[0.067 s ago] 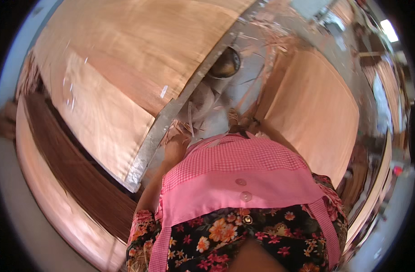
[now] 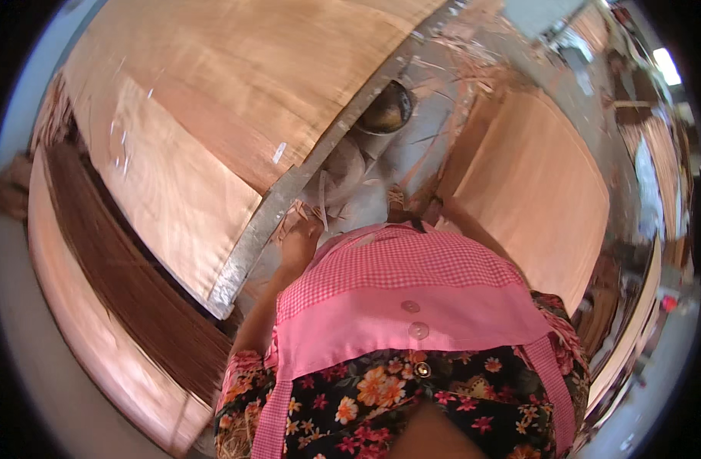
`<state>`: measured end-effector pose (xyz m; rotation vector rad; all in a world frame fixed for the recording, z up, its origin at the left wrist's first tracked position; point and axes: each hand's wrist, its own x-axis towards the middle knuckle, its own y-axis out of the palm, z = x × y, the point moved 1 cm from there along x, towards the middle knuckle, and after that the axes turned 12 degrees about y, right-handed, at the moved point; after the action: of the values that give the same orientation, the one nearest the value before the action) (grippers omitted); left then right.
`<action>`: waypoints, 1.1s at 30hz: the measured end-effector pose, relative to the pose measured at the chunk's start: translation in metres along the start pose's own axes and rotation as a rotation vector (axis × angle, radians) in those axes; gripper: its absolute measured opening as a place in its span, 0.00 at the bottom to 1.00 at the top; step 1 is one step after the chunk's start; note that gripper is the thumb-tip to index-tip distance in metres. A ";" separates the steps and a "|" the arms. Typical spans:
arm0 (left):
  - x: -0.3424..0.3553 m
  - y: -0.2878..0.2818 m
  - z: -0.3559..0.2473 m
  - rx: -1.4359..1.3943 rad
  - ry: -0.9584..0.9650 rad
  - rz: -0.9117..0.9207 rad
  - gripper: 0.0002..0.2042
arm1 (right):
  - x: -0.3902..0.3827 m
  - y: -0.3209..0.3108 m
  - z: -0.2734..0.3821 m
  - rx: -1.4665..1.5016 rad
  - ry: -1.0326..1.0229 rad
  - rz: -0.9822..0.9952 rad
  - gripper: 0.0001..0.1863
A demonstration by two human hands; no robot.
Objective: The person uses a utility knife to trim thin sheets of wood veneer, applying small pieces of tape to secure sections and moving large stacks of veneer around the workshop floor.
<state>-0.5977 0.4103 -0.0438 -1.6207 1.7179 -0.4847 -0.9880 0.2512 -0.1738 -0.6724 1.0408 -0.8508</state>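
Observation:
Low down beside the grey edge of the workbench point(image 2: 243, 264), my left hand point(image 2: 302, 232) reaches to the floor. Its fingers are curled at thin pinkish veneer scraps point(image 2: 295, 213) and seem to grip them. Past the front of my pink checked apron, my right hand point(image 2: 433, 209) is near a brown shoe point(image 2: 396, 197). The apron and shadow cover most of its fingers, so what it holds, if anything, does not show. Large pale veneer sheets point(image 2: 274, 69) lie on the bench at the left, with one small white strip on them.
A round container point(image 2: 385, 111) with brownish contents stands beside the bench. To the right is a broad stack of veneer sheets point(image 2: 538, 191). Loose scraps point(image 2: 473, 57) litter the floor farther off. Dark-edged stacked veneer point(image 2: 121, 260) borders the left side, with another person's hand point(image 2: 14, 186) at its far end.
The view has shifted slightly. My right hand has moved a little beside the shoe, while my left hand stays low by the scraps.

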 end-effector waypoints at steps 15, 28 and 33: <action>0.088 0.072 -0.002 0.298 -0.225 -0.401 0.09 | 0.044 -0.070 0.195 0.567 -0.073 0.910 0.16; 0.088 0.103 0.034 0.160 -0.544 -0.515 0.16 | 0.055 -0.081 0.188 0.420 -0.115 0.936 0.15; 0.107 0.082 -0.063 -0.300 -0.342 -0.654 0.08 | 0.065 -0.074 0.170 0.660 0.091 0.944 0.13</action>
<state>-0.6954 0.3057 -0.0842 -2.3340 1.0186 -0.2272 -0.8343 0.1716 -0.0809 0.4186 0.9302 -0.3324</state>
